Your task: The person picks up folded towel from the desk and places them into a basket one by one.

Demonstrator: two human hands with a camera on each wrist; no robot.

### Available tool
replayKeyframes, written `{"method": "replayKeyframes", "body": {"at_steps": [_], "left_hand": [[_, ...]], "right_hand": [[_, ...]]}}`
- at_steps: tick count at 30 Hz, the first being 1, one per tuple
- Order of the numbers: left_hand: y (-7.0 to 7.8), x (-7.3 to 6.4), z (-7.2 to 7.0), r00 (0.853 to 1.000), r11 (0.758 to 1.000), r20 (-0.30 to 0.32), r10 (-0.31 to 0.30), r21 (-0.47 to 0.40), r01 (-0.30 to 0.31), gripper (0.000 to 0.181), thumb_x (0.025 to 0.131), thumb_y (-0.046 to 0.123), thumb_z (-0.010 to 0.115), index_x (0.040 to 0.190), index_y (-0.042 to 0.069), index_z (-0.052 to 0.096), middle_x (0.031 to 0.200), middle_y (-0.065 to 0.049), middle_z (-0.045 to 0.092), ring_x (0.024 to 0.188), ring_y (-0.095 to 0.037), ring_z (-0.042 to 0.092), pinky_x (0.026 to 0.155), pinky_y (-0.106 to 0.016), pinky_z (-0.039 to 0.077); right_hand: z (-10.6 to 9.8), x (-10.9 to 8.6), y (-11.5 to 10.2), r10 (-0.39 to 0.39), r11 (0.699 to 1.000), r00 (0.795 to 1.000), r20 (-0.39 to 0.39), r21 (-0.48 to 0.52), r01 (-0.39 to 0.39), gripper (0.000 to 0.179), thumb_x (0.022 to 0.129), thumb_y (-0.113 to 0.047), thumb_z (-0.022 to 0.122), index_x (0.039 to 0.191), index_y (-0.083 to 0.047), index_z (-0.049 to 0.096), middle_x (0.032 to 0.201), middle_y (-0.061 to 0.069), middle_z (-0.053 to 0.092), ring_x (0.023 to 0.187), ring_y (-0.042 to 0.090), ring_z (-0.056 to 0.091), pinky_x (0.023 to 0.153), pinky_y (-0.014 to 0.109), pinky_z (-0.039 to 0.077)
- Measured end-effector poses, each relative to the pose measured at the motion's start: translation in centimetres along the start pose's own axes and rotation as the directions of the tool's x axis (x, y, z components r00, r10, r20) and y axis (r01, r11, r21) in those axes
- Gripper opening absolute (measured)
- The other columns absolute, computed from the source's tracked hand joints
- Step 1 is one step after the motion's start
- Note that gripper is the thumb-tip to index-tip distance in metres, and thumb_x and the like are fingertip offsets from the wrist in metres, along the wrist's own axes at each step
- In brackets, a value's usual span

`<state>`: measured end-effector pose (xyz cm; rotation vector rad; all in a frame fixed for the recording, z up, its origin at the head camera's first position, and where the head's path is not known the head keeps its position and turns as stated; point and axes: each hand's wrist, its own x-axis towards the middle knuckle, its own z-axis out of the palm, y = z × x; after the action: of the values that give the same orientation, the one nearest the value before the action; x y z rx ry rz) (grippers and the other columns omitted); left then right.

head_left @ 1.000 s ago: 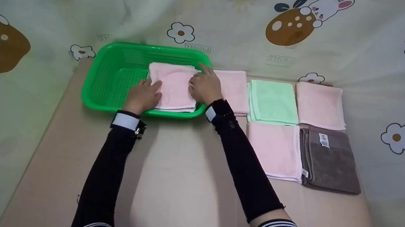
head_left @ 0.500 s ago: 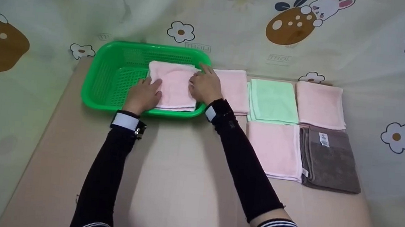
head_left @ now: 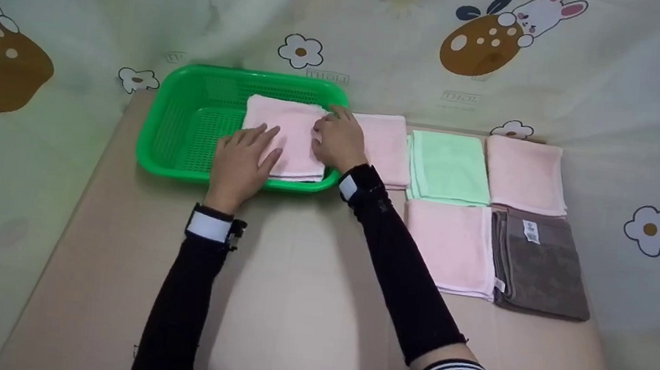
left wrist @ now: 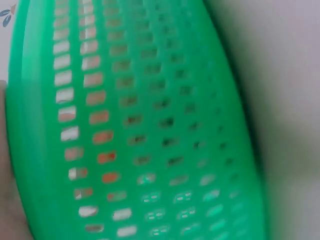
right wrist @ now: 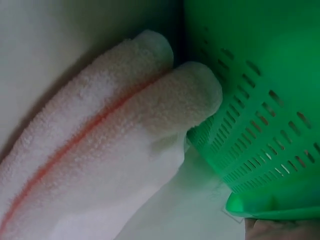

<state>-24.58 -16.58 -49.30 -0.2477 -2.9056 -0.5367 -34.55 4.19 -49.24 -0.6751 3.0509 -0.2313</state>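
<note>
A folded pink towel (head_left: 292, 135) lies in the right half of a green perforated basket (head_left: 183, 177). My left hand (head_left: 240, 166) is over the basket's near rim, its fingers spread out across the left part of this towel. My right hand (head_left: 339, 140) is over the right rim, with bent fingers and thumb at the towel's right edge. The left wrist view shows the basket's near wall (left wrist: 125, 100) up close. In the right wrist view, a folded towel (right wrist: 125, 110) stands beside the basket's side wall (right wrist: 250, 110), and part of the hand (right wrist: 280, 229) shows below.
Right of the basket, another folded pink towel (head_left: 384, 148), a mint green one (head_left: 449, 167) and a pink one (head_left: 524, 172) lie in a row. Nearer are a pink towel (head_left: 451, 247) and a dark grey towel (head_left: 542, 268). A patterned curtain (head_left: 381, 49) stands behind the table (head_left: 293, 304).
My left hand has come away from the towel's left edge and shifted right over it, fingers now more spread. My right hand stays in place by the towel's right edge.
</note>
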Motion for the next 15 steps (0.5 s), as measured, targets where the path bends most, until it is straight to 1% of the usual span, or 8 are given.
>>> {"method": "replayKeyframes", "body": {"at_steps": [3, 5, 7, 9, 11, 13, 15], "left_hand": [[0.3, -0.4, 0.5, 1.0, 1.0, 0.004, 0.01, 0.023, -0.01, 0.055, 0.108, 0.054, 0.038, 0.149, 0.022, 0.057, 0.154, -0.007, 0.056, 0.139, -0.033, 0.051, 0.111, -0.057, 0.038], [0.3, -0.5, 0.8, 1.0, 0.999, -0.001, 0.011, 0.042, -0.011, 0.056, 0.108, 0.055, 0.037, 0.147, 0.022, 0.06, 0.152, -0.006, 0.058, 0.137, -0.033, 0.053, 0.11, -0.056, 0.04], [0.2, -0.4, 0.9, 1.0, 0.999, -0.003, 0.014, 0.043, -0.014, 0.057, 0.108, 0.057, 0.037, 0.146, 0.022, 0.061, 0.152, -0.006, 0.058, 0.136, -0.033, 0.054, 0.109, -0.056, 0.041], [0.2, -0.3, 1.0, 1.0, 0.999, -0.002, 0.024, 0.042, -0.024, 0.059, 0.107, 0.059, 0.036, 0.146, 0.022, 0.061, 0.151, -0.006, 0.059, 0.136, -0.033, 0.054, 0.109, -0.056, 0.041], [0.2, -0.3, 1.0, 0.999, 0.998, 0.003, 0.033, 0.046, -0.033, 0.06, 0.107, 0.06, 0.035, 0.145, 0.023, 0.062, 0.15, -0.007, 0.06, 0.136, -0.033, 0.055, 0.109, -0.056, 0.042], [0.2, -0.3, 1.0, 0.999, 0.998, 0.005, 0.04, 0.051, -0.04, 0.059, 0.107, 0.06, 0.035, 0.144, 0.023, 0.063, 0.149, -0.007, 0.061, 0.136, -0.033, 0.055, 0.109, -0.056, 0.042], [0.2, -0.3, 1.0, 0.999, 0.997, 0.005, 0.044, 0.058, -0.044, 0.058, 0.107, 0.059, 0.036, 0.143, 0.023, 0.064, 0.147, -0.006, 0.063, 0.135, -0.033, 0.056, 0.109, -0.056, 0.042]], "right_hand": [[0.3, 0.0, 0.2, -0.004, 0.998, 1.0, -0.03, 0.065, 0.006, 0.033, 0.1, -0.028, 0.061, 0.126, -0.013, 0.074, 0.136, 0.007, 0.069, 0.151, 0.026, 0.04, 0.129, 0.034, 0.02], [0.5, 0.1, 0.3, -0.003, 0.992, 0.998, -0.062, 0.125, 0.011, 0.036, 0.1, -0.027, 0.062, 0.132, -0.013, 0.071, 0.139, 0.008, 0.066, 0.149, 0.026, 0.043, 0.127, 0.035, 0.025], [0.5, 0.0, 0.6, 0.013, 0.98, 0.995, -0.104, 0.199, 0.008, 0.041, 0.1, -0.028, 0.063, 0.138, -0.014, 0.066, 0.143, 0.008, 0.063, 0.146, 0.026, 0.046, 0.125, 0.036, 0.031], [0.4, -0.2, 1.0, 0.051, 0.959, 0.988, -0.142, 0.284, -0.008, 0.047, 0.101, -0.032, 0.063, 0.145, -0.017, 0.06, 0.146, 0.008, 0.059, 0.143, 0.025, 0.048, 0.121, 0.038, 0.037], [0.2, -0.6, 1.6, 0.087, 0.931, 0.981, -0.172, 0.365, -0.019, 0.05, 0.103, -0.038, 0.06, 0.149, -0.019, 0.056, 0.148, 0.008, 0.057, 0.14, 0.024, 0.05, 0.118, 0.04, 0.04], [0.1, -0.9, 2.5, 0.123, 0.9, 0.973, -0.196, 0.435, -0.026, 0.05, 0.106, -0.041, 0.055, 0.151, -0.019, 0.054, 0.147, 0.008, 0.056, 0.138, 0.024, 0.051, 0.116, 0.041, 0.042], [0.0, -1.2, 3.6, 0.153, 0.88, 0.964, -0.216, 0.474, -0.033, 0.048, 0.109, -0.04, 0.049, 0.151, -0.019, 0.054, 0.145, 0.009, 0.056, 0.136, 0.025, 0.052, 0.114, 0.041, 0.044]]}}
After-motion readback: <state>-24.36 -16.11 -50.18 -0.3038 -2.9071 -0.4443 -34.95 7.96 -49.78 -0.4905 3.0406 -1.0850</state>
